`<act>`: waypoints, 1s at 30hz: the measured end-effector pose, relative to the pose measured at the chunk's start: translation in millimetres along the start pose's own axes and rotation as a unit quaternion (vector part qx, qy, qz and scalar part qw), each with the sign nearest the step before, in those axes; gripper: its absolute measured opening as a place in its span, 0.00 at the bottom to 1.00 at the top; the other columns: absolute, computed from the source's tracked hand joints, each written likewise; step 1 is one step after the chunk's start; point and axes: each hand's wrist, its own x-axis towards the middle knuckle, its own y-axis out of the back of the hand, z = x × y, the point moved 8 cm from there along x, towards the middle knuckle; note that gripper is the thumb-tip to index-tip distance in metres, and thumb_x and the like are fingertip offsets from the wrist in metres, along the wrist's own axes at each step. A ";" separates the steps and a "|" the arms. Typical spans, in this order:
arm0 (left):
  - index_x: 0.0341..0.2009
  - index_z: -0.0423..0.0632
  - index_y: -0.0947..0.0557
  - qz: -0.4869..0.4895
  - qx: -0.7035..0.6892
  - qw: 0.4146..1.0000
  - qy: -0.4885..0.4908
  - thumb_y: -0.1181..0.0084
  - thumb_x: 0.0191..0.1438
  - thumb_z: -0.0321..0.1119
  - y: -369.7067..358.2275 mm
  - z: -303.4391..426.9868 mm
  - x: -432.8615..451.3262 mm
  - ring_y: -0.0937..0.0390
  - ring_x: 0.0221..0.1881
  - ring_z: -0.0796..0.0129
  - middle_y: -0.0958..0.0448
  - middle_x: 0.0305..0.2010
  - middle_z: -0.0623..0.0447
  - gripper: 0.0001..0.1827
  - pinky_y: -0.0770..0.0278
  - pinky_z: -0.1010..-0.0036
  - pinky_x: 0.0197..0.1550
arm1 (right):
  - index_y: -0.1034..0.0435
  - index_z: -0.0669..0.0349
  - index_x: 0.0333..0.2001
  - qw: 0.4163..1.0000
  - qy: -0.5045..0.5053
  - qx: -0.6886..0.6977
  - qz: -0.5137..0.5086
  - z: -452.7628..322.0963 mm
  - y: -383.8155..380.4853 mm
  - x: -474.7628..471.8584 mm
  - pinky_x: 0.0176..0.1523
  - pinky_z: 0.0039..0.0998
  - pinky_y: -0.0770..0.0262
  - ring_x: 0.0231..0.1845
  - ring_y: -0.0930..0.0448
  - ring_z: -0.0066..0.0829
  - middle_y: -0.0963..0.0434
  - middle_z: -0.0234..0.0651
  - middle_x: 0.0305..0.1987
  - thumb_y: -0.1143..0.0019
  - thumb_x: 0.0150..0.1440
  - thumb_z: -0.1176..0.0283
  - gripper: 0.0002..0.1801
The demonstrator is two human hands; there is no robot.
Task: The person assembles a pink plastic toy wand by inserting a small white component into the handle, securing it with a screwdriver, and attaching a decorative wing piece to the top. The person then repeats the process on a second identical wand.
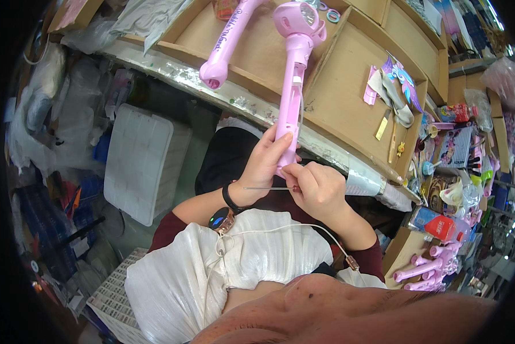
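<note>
A pink plastic bubble wand body (292, 92) with a round head is held upright in front of me, its handle open along one side. My left hand (264, 165) wraps the lower handle, thumb on its face. At the bottom end of the handle, my right hand (320, 189) pinches with thumb and forefinger. That same hand grips a thin metal-shafted tool (268, 188), whose shaft points left; its reddish handle is mostly hidden in the palm. A second pink bubble wand piece (225, 49), bearing lettering, lies across the front edge of the cardboard tray (184, 32).
On the right, another cardboard compartment (335, 99) holds a grey cloth (395, 101), a yellow blade-like strip (382, 124) and purple wing pieces (403, 81). Several pink parts (429, 266) lie at lower right, near a red-labelled bottle (442, 225). A lidded plastic bin (137, 163) stands at left.
</note>
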 end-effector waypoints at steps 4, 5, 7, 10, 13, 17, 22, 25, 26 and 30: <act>0.48 0.45 0.29 0.026 0.005 1.000 -0.017 0.50 0.58 0.40 1.3 -2.9 0.7 0.25 0.28 0.73 0.26 0.32 0.54 0.17 0.26 0.79 0.30 | 0.29 0.59 0.29 0.999 -0.021 -0.046 -0.005 -5.3 -4.7 -2.7 0.18 0.26 0.37 0.13 0.32 0.28 0.36 0.30 0.15 0.37 0.39 0.78 0.11; 0.48 0.45 0.29 0.026 0.003 0.999 -0.020 0.49 0.57 0.40 1.0 -3.5 1.3 0.25 0.28 0.73 0.26 0.32 0.53 0.17 0.26 0.79 0.30 | 0.29 0.59 0.29 0.998 -0.029 -0.052 0.000 -5.2 -5.2 -2.7 0.18 0.26 0.37 0.13 0.32 0.27 0.36 0.30 0.15 0.37 0.39 0.78 0.11; 0.48 0.44 0.29 0.032 -0.005 0.999 -0.022 0.49 0.57 0.40 1.9 -5.0 1.6 0.25 0.27 0.73 0.26 0.32 0.53 0.17 0.26 0.79 0.30 | 0.28 0.59 0.30 0.997 -0.038 -0.066 0.003 -6.4 -5.9 -3.1 0.17 0.26 0.38 0.13 0.32 0.27 0.36 0.29 0.15 0.37 0.40 0.78 0.11; 0.48 0.44 0.29 0.028 -0.012 0.999 -0.023 0.49 0.57 0.40 2.4 -6.6 2.3 0.25 0.27 0.73 0.26 0.32 0.52 0.18 0.26 0.78 0.30 | 0.28 0.59 0.30 0.996 -0.043 -0.076 -0.002 -7.3 -6.6 -4.7 0.17 0.26 0.38 0.13 0.33 0.27 0.36 0.29 0.15 0.37 0.40 0.78 0.11; 0.48 0.44 0.30 0.026 -0.018 0.999 -0.023 0.49 0.57 0.40 3.5 -7.4 2.4 0.25 0.27 0.73 0.26 0.32 0.52 0.18 0.25 0.78 0.30 | 0.28 0.59 0.31 0.997 -0.055 -0.060 -0.010 -5.5 -8.7 -8.5 0.17 0.26 0.38 0.13 0.32 0.27 0.36 0.29 0.15 0.36 0.39 0.79 0.12; 0.49 0.44 0.30 0.023 -0.029 0.999 -0.019 0.49 0.57 0.40 3.3 -7.6 2.6 0.25 0.27 0.72 0.26 0.32 0.52 0.18 0.25 0.78 0.30 | 0.27 0.60 0.32 0.997 -0.072 -0.016 0.009 -2.3 -9.6 -13.9 0.18 0.25 0.37 0.14 0.32 0.26 0.36 0.29 0.16 0.35 0.40 0.79 0.13; 0.49 0.44 0.31 0.018 -0.033 0.999 -0.010 0.49 0.57 0.40 2.9 -6.1 0.5 0.25 0.28 0.71 0.26 0.32 0.51 0.19 0.24 0.78 0.30 | 0.29 0.63 0.37 0.955 -0.246 0.161 -0.050 26.5 -11.2 -25.0 0.21 0.23 0.32 0.16 0.29 0.25 0.32 0.32 0.23 0.35 0.44 0.73 0.15; 0.49 0.44 0.31 0.006 -0.020 1.000 -0.017 0.51 0.58 0.42 2.2 -3.4 1.3 0.24 0.28 0.70 0.26 0.33 0.51 0.19 0.23 0.76 0.28 | 0.33 0.64 0.36 0.937 -0.286 0.190 -0.066 44.9 7.3 -27.0 0.29 0.28 0.28 0.27 0.25 0.34 0.31 0.38 0.29 0.42 0.49 0.75 0.10; 0.49 0.44 0.32 0.002 -0.019 1.000 -0.010 0.51 0.58 0.42 2.5 -3.6 0.9 0.24 0.28 0.70 0.26 0.33 0.50 0.19 0.23 0.75 0.28 | 0.33 0.64 0.35 0.945 -0.262 0.168 -0.098 44.7 13.2 -26.1 0.31 0.30 0.28 0.28 0.25 0.37 0.31 0.40 0.30 0.44 0.50 0.76 0.09; 0.49 0.43 0.33 -0.009 0.001 1.000 -0.014 0.53 0.58 0.43 2.3 -1.9 1.6 0.24 0.29 0.69 0.26 0.33 0.50 0.20 0.23 0.75 0.28 | 0.33 0.63 0.33 0.974 -0.139 0.092 -0.154 33.7 31.4 -20.9 0.27 0.29 0.28 0.25 0.25 0.37 0.28 0.38 0.28 0.40 0.48 0.75 0.10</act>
